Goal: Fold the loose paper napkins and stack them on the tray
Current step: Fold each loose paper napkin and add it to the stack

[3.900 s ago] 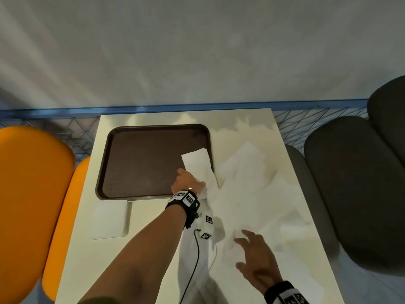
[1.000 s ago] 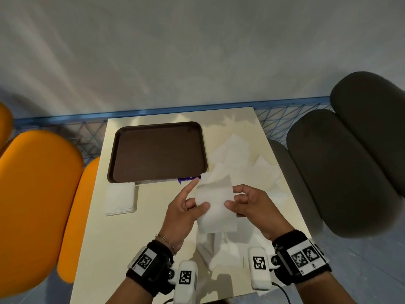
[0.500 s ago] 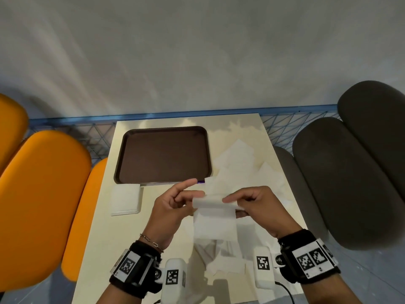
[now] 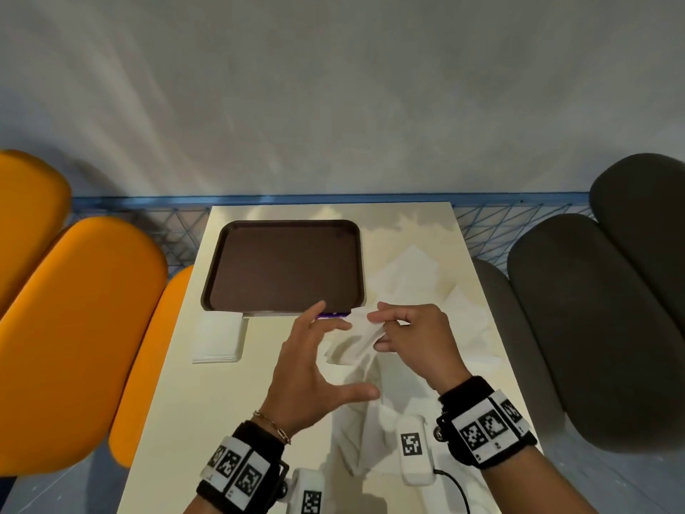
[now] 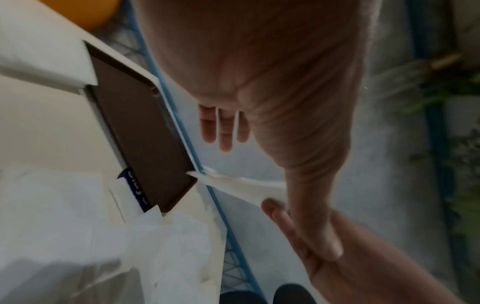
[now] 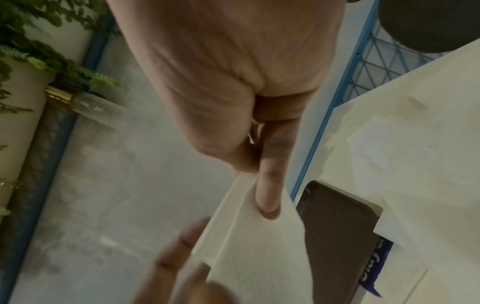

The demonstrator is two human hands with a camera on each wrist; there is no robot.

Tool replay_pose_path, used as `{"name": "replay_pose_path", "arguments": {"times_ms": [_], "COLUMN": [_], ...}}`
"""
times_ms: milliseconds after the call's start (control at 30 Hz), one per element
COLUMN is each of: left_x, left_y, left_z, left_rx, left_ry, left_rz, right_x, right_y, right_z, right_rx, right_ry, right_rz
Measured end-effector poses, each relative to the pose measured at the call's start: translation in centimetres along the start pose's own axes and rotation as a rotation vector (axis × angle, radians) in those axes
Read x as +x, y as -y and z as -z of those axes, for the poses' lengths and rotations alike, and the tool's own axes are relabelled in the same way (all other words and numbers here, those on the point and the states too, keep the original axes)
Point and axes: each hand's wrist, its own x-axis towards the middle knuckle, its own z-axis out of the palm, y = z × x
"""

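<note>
— Far left?
— Round orange chair seats (image 4: 74,328). Then a pale cream table (image 4: 222,402).

— On the table's left part?
— A flat dark brown plastic tray (image 4: 285,267), bare inside. Just below its near left corner, a small neat pile of folded white paper napkins (image 4: 218,337), lying on the table, not on the tray. A bit of purple wrapper (image 4: 333,314) peeking out under the tray's near edge.

— In the middle?
— The left hand (image 4: 309,376), raised, fingers spread and straight, holding nothing. Just beside it, a half-folded white paper napkin (image 4: 356,343), up off the table.

— Held how?
— Pinched at its right end by the right hand (image 4: 415,337), thumb and fingers curled on it.

— Further right?
— A messy heap of loose white paper napkins (image 4: 411,280) on the table. Past the table, dark grey padded seats (image 4: 593,328).
</note>
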Motion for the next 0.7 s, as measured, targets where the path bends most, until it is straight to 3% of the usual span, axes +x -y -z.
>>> {"name": "replay_pose_path", "arguments": {"times_ms": [67, 167, 267, 433, 533, 700], "left_x": [0.1, 0.4, 0.5, 0.7, 0.7, 0.8], "left_y": [-0.6, -0.7, -0.1, 0.1, -0.7, -2.6], "left_z": [-0.8, -1.8, -2.2, -2.6, -2.4, -0.5], "left_rx": [0.131, 0.264, 0.364, 0.351, 0.167, -0.25], "left_ry": [-0.005, -0.131, -0.222, -0.24, -0.24, -0.191], "left_rz": [-0.128, -0.266, -0.308, -0.307, -0.152, 0.249], "right_x": [0.1, 0.4, 0.7, 0.8, 0.9, 0.7], "right_y": [0.5, 1.1, 1.3, 1.2, 1.1, 1.2], "right_z": [0.0, 0.2, 0.8, 2.3, 3.1, 4.7], "right_rx": [-0.038, -0.061, -0.065, -0.114, -0.128, -0.227], "right_ry": [0.011, 0.037, 0.082, 0.228, 0.296, 0.338], "right_rz": [-0.007, -0.028, -0.062, -0.097, -0.051, 0.306]}}
